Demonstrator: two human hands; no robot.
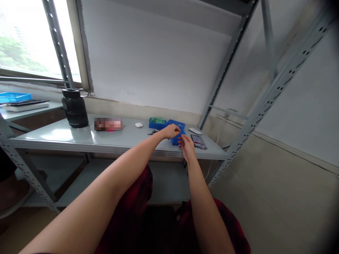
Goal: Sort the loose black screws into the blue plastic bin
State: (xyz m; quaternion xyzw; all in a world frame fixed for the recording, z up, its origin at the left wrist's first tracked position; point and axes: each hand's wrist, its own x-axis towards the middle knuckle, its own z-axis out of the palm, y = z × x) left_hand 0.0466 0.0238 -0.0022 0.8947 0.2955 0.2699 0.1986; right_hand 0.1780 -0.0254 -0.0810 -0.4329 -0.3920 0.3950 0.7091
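My left hand [171,131] is held over the front blue bin [174,141], its fingertips pinched together. Close beside it on the right, my right hand [187,145] has its thumb and fingers drawn together near the left fingertips. Whatever lies between the fingers is too small to make out. Just left of the front bin, small dark pieces [153,133] lie loose on the shelf, partly behind my left wrist. Behind my hands stand a blue bin with green contents [158,126] and another blue bin with small parts [180,123].
A phone [197,141] and a white flat item [195,131] lie to the right on the grey shelf [127,139]. Leftward are a white earbud case [138,125], a blurred pink item [108,124] and a dark bottle [75,109]. A metal upright [265,106] rises on the right.
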